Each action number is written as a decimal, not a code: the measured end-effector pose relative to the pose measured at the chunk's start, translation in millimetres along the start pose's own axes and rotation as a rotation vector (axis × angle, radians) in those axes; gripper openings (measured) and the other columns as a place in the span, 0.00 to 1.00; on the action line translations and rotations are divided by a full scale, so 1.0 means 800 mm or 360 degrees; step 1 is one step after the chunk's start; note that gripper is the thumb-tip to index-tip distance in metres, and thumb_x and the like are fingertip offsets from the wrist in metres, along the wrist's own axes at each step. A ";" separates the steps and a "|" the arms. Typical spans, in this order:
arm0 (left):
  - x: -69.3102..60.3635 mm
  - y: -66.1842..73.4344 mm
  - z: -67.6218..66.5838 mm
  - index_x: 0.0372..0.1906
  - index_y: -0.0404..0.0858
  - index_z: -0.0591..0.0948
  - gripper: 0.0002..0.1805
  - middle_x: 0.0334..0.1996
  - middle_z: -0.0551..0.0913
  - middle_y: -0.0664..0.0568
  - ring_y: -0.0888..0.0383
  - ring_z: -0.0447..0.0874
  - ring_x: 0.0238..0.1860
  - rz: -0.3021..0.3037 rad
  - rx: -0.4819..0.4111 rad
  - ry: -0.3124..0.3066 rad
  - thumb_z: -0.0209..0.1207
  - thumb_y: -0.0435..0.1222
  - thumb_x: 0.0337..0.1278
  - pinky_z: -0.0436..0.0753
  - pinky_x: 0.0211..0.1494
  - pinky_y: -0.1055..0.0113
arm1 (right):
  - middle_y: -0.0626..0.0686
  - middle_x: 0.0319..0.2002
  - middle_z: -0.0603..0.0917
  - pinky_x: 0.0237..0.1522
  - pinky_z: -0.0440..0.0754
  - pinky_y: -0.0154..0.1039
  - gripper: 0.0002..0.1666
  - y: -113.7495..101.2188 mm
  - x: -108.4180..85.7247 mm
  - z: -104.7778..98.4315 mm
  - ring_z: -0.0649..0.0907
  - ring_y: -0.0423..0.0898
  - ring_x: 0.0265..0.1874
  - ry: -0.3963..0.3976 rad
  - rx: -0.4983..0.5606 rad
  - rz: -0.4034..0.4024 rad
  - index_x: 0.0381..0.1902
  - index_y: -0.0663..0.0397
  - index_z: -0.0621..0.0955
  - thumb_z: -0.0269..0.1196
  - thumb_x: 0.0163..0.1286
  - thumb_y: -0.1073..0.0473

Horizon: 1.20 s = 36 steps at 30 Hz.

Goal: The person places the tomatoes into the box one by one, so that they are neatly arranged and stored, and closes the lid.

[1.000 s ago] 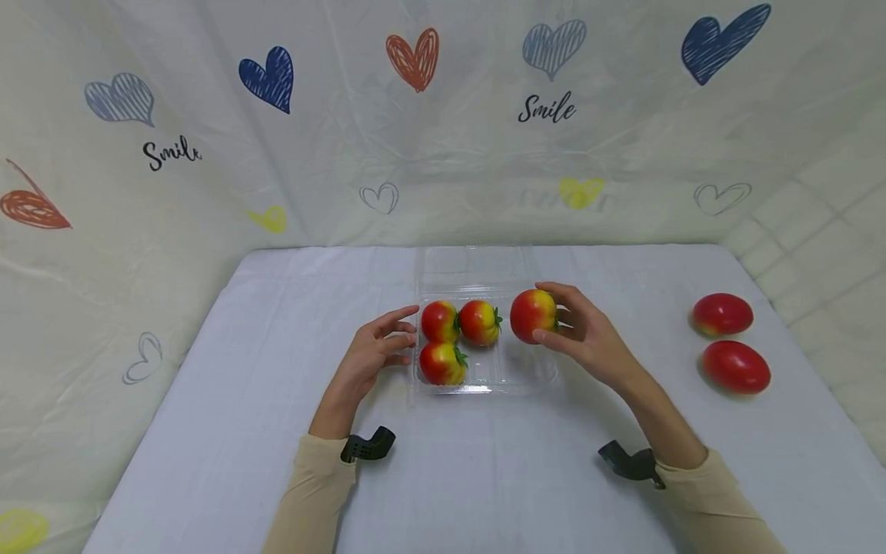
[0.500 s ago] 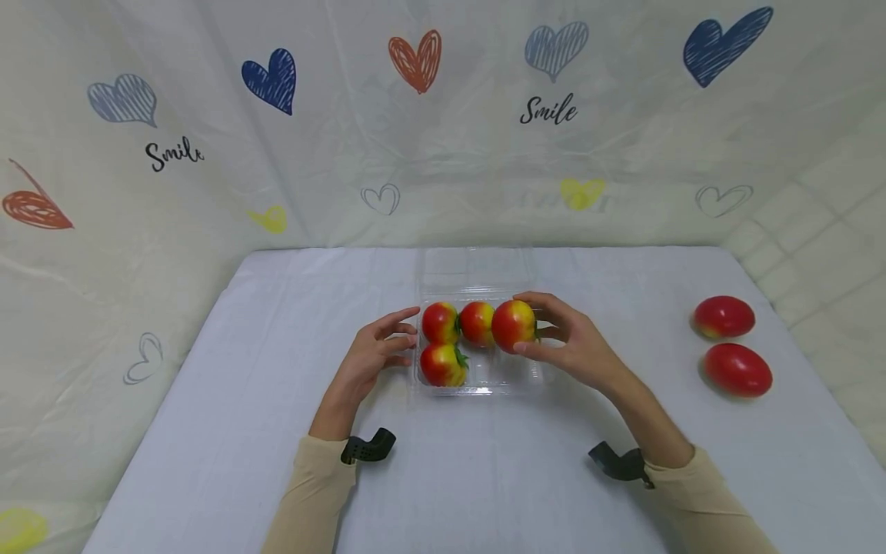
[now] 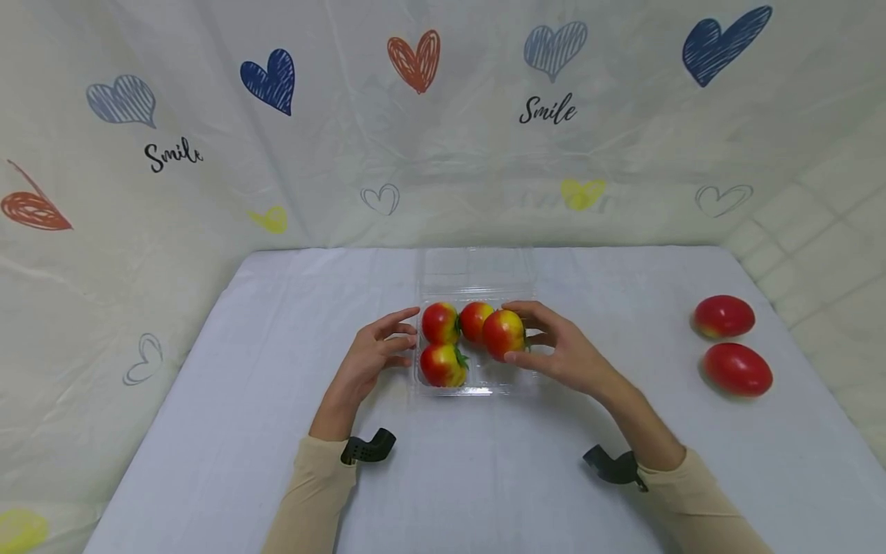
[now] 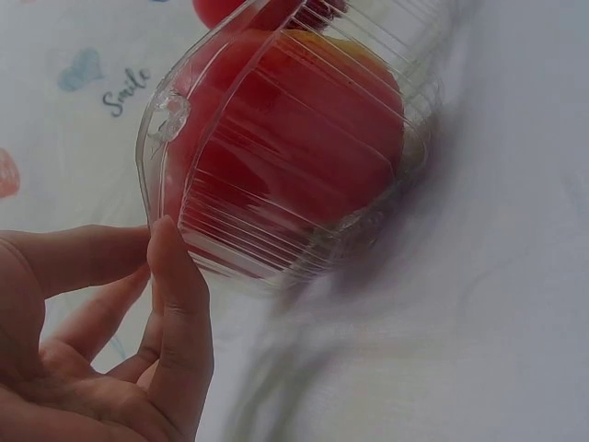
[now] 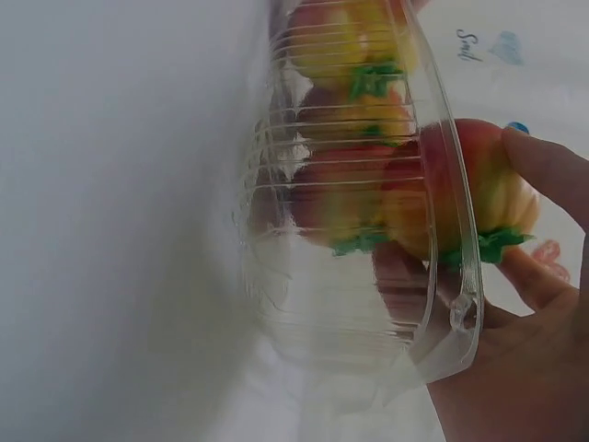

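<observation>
A clear plastic clamshell box sits on the white table with its lid folded back. Three red-and-yellow tomatoes with green leafy tops lie in its left and middle: a rear-left tomato, a front-left tomato and a rear-middle tomato. My right hand holds another tomato between thumb and fingers, over the box beside the rear-middle one; its underside is hidden in the head view. With thumb and finger, my left hand pinches the box's left rim.
Two smooth red oval fruits, a rear one and a front one, lie at the table's right side. Behind the table hangs a pale sheet printed with hearts. Each wrist carries a black camera mount.
The right hand has carried its tomato leftward and slightly toward the front, closer to the other tomatoes in the box. The left hand has stayed at the rim.
</observation>
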<state>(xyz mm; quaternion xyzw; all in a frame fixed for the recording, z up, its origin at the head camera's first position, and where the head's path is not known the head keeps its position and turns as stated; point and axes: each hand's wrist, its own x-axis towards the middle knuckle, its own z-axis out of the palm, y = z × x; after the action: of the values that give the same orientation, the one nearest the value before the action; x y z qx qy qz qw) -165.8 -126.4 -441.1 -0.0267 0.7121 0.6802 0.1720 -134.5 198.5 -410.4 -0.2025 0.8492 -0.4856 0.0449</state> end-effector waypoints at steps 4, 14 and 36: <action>-0.001 0.001 0.000 0.69 0.51 0.80 0.25 0.49 0.81 0.50 0.55 0.81 0.43 -0.0002 0.0000 0.0005 0.62 0.33 0.70 0.89 0.41 0.69 | 0.54 0.69 0.78 0.61 0.86 0.52 0.41 -0.003 0.000 0.004 0.81 0.54 0.62 -0.0043 0.0000 0.0000 0.72 0.47 0.72 0.74 0.63 0.55; -0.001 0.002 0.001 0.69 0.51 0.80 0.25 0.49 0.80 0.51 0.55 0.80 0.42 -0.0008 -0.0007 0.0002 0.62 0.33 0.70 0.89 0.41 0.69 | 0.56 0.69 0.78 0.62 0.85 0.57 0.40 -0.007 0.000 0.013 0.83 0.55 0.60 -0.0105 -0.0043 0.0010 0.71 0.50 0.73 0.75 0.64 0.54; -0.002 0.002 0.000 0.69 0.51 0.80 0.25 0.49 0.81 0.51 0.56 0.80 0.43 -0.0009 -0.0014 -0.0001 0.61 0.33 0.70 0.89 0.40 0.69 | 0.54 0.68 0.77 0.52 0.90 0.50 0.41 -0.012 0.002 0.021 0.79 0.58 0.64 -0.0180 -0.0044 -0.0014 0.69 0.39 0.76 0.79 0.58 0.55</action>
<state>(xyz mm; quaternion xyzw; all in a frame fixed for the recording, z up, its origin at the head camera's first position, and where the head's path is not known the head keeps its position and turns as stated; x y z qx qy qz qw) -164.9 -126.3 -439.0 -0.0291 0.7088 0.6830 0.1740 -128.6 180.0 -410.6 -0.2338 0.8511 -0.4618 0.0878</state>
